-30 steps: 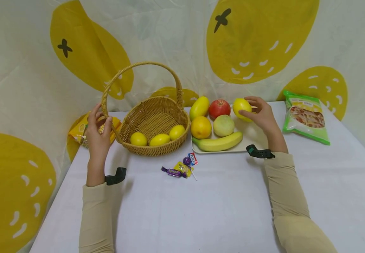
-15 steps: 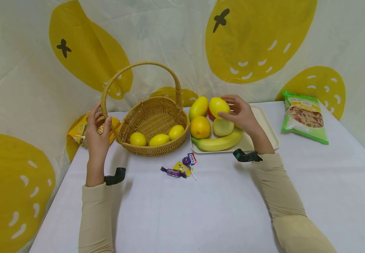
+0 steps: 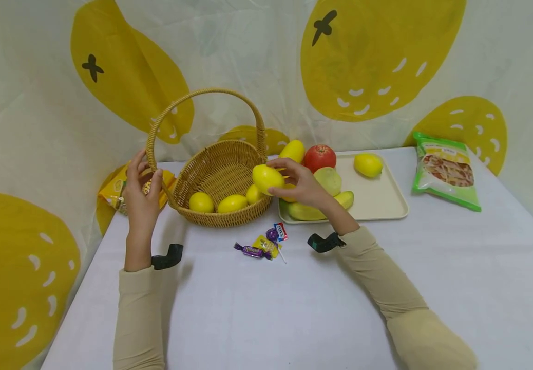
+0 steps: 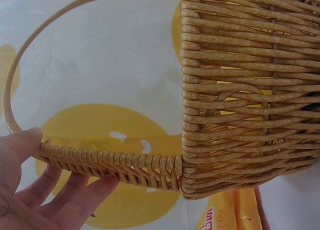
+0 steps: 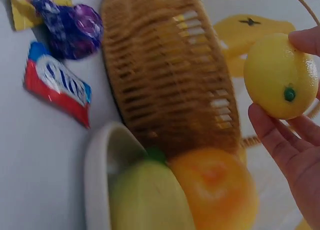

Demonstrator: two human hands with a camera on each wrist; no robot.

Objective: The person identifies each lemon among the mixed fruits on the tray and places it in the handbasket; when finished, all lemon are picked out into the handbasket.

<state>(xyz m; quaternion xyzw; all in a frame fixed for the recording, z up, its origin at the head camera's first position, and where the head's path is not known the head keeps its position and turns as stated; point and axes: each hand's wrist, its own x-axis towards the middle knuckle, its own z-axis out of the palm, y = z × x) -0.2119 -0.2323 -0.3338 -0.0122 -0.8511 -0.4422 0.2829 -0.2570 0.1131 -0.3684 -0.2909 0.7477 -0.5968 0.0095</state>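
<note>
My right hand (image 3: 301,182) pinches a yellow lemon (image 3: 267,180) between thumb and fingers, held up at the right rim of a wicker basket (image 3: 222,220). In the right wrist view the green stem end of the lemon shows. My left hand (image 3: 141,198) holds the left side of the basket's tall arched handle (image 4: 110,160), thumb on one side and fingers on the other. Inside the basket lie three yellow lemons (image 3: 232,204), the rightmost partly covered by the held one.
Right of the basket, a cream tray (image 3: 398,209) bears another lemon (image 3: 368,165), a pomegranate (image 3: 320,156), a banana (image 3: 310,212), an orange (image 5: 215,185) and other fruit. Wrapped candies (image 3: 262,247) lie in front. A green-edged snack bag (image 3: 449,172) stands right; a yellow bag (image 3: 117,190) sits left.
My right hand has carried the lemon leftward from above the tray to the basket's right rim, uncovering another lemon on the tray. My left hand stays on the handle.
</note>
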